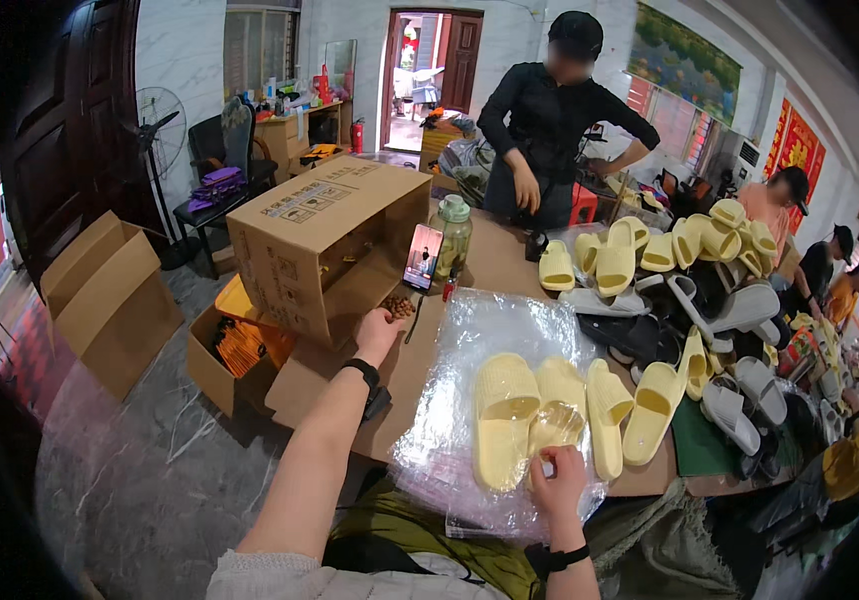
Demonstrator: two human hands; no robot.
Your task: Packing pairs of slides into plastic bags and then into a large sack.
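Note:
My left hand (378,336) reaches across the table beside the open carton, its fingers pinched at a small heap of brown nut-like pieces (399,306). What they hold is too small to tell. A phone (422,258) stands upright just beyond. My right hand (559,483) is curled closed near the table's front edge, by the lower end of a yellow slipper (558,385); its fingertips hide what they grip, if anything. Another yellow slipper (506,420) lies to its left on clear plastic bags (440,405). To its right lie two more yellow slippers, one narrow (607,418), one wider (653,412).
A large cardboard carton (320,215) stands on its side at the left, near a green-lidded jar (453,235). Yellow, grey and black slippers (615,260) pile up at the right. A person in black (560,130) stands across the table. An open box (230,355) sits below its left edge.

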